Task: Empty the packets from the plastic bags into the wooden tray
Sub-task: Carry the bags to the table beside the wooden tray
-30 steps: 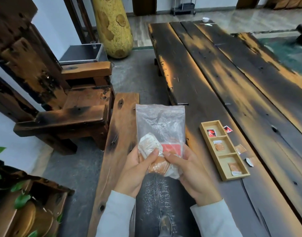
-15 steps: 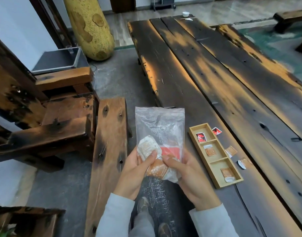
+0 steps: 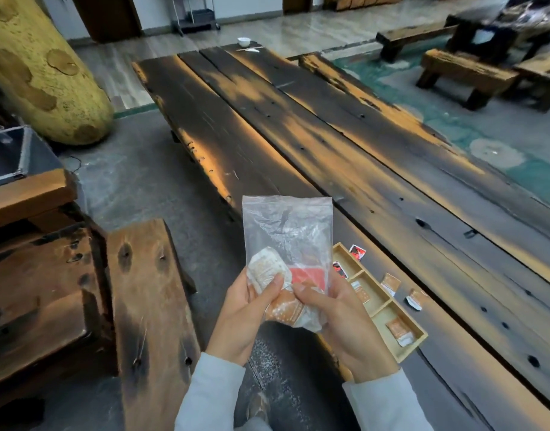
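In tray (image 3: 413, 349) 3 pkts (image 3: 399, 331), 3 beside, 1 bag (image 3: 286, 225)

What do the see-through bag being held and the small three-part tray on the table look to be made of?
Clear crinkled bag: thin glossy plastic film; it creases, glints and shows the packets inside. Pale three-compartment tray: light wood, perhaps bamboo, matte and seemingly unvarnished; grain too faint to tell.

Bag: clear plastic bag (image 3: 287, 231) stood upright, lower centre, orange and red packets (image 3: 283, 311) bunched at bottom.
Tray: pale three-compartment wooden tray (image 3: 375, 289) lay lower right, holding packets.
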`<state>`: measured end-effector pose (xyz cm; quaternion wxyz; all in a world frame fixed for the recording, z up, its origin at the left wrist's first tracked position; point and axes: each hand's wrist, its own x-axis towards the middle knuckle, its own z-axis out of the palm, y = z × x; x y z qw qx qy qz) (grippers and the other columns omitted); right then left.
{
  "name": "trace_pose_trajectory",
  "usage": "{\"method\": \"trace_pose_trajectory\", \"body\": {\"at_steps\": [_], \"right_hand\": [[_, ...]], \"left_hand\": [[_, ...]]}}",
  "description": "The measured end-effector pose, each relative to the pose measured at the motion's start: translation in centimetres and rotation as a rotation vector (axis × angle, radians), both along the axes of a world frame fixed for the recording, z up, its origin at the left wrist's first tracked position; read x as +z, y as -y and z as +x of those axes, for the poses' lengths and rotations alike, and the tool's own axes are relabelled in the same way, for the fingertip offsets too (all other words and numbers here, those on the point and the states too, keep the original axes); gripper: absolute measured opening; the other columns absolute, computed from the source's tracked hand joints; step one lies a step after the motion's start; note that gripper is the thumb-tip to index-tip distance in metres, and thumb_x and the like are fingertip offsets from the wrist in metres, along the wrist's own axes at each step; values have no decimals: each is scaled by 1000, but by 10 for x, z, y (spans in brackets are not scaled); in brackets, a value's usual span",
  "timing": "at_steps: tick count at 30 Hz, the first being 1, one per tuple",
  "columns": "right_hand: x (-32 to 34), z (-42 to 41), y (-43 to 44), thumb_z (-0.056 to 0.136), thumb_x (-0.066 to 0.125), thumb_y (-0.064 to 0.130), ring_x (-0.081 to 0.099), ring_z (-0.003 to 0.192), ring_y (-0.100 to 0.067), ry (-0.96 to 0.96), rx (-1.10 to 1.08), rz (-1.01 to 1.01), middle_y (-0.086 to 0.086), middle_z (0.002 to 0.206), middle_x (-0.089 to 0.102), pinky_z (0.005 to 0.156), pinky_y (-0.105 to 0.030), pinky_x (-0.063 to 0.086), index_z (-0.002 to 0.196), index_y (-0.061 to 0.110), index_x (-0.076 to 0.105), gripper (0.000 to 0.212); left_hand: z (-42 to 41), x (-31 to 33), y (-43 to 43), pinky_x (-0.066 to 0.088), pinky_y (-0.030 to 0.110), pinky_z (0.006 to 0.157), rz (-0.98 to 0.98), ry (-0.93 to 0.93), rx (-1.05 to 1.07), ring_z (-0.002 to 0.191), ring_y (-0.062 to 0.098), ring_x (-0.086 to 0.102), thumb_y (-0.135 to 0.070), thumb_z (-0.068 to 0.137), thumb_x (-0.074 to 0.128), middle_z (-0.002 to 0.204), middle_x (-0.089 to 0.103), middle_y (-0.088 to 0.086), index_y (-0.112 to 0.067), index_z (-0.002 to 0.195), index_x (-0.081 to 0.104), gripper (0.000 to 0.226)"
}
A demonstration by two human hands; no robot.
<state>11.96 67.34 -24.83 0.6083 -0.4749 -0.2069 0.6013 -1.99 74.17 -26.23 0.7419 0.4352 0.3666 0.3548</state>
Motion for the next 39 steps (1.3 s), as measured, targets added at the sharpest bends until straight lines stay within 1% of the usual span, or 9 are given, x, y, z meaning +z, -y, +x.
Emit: {"method": "trace_pose_trajectory", "body": {"at_steps": [7, 11, 15, 21, 24, 28, 31, 34, 39], "right_hand": [[1, -13, -38, 92, 65, -2, 71, 113, -37, 35, -155, 19, -18, 123, 74, 91, -42, 62, 133, 8, 59, 42], [0, -17, -46, 92, 64, -4, 73, 111, -34, 36, -261, 28, -17, 122, 74, 87, -39, 62, 133, 8, 59, 43], [1, -13, -43, 92, 65, -2, 74, 109, -32, 37, -349, 17, -15, 120, 75, 84, -36, 63, 130, 8, 61, 39], [-3, 3, -39, 88, 71, 11, 74, 110, -31, 59, -480, 15, -14, 123, 75, 87, -40, 62, 133, 9, 60, 47], [-4, 17, -40, 88, 73, 17, 73, 112, -29, 106, -532, -1, -10, 124, 75, 93, -45, 59, 134, 13, 61, 48], [-10, 45, -50, 93, 72, 15, 73, 113, -30, 101, -542, -23, -10, 125, 75, 98, -49, 57, 135, 14, 60, 44], [-13, 67, -65, 94, 71, 11, 73, 112, -33, 83, -517, -15, -14, 123, 75, 97, -50, 58, 134, 11, 61, 41], [-12, 93, -80, 94, 70, 10, 74, 109, -31, 106, -490, -7, -12, 119, 76, 91, -46, 60, 130, 11, 64, 37], [-13, 142, -90, 93, 70, 6, 76, 103, -27, 77, -488, -6, -11, 114, 78, 80, -35, 61, 124, 11, 66, 32]], "left_hand": [[0, 1, -58, 55, 43, 96, 4, 17, -171, 116, 29, 66, -19, 89, 65, 125, 70, 11, -15, 131, 58, 42], [6, -1, -79, 50, 51, 100, -12, 16, -273, 116, 31, 66, -20, 89, 66, 124, 69, 14, -16, 129, 59, 41], [19, -2, -85, 50, 51, 100, -19, 22, -365, 115, 31, 67, -20, 90, 64, 123, 70, 13, -16, 129, 59, 40], [50, -4, -92, 47, 53, 104, -38, 23, -474, 118, 32, 65, -17, 92, 63, 126, 69, 14, -14, 131, 58, 39], [69, -3, -91, 49, 50, 102, -48, 30, -508, 117, 30, 66, -15, 93, 62, 125, 69, 13, -13, 130, 58, 38], [93, -2, -97, 54, 45, 98, -28, 9, -493, 116, 31, 66, -14, 91, 64, 123, 70, 13, -13, 129, 59, 39], [111, -1, -109, 48, 49, 103, -21, -13, -459, 118, 33, 65, -16, 90, 66, 125, 69, 15, -13, 129, 60, 40], [133, 3, -121, 44, 52, 106, -9, -18, -419, 119, 34, 64, -16, 90, 67, 125, 68, 17, -13, 129, 60, 40], [179, 7, -128, 49, 51, 102, 17, -42, -384, 115, 35, 66, -13, 90, 64, 120, 70, 19, -8, 125, 61, 36]]}}
